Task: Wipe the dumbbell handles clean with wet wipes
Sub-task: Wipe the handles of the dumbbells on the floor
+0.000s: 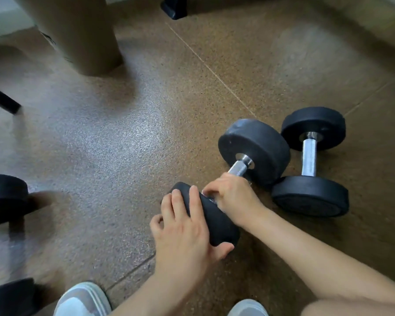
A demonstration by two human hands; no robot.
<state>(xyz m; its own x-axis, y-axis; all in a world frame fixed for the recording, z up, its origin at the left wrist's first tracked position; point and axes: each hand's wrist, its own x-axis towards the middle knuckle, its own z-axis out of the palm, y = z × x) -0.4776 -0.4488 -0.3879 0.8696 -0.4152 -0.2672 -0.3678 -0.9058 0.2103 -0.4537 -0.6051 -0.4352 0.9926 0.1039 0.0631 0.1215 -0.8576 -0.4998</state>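
Lower centre of frame, my left hand clasps the near head of the black rubber, steel-handled dumbbell, presumably to stop rolling; right hand clenches its handle (can't see a wipe).

Dumbbell heads matt black, rubbery; handle shiny knurled metal; floor speckled, grainy, faintly sheened.

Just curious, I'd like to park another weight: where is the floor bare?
Bare floor spreads between the pillar, the left-edge weights and the held dumbbell, and again beyond the second dumbbell. Crowded where both dumbbells meet.
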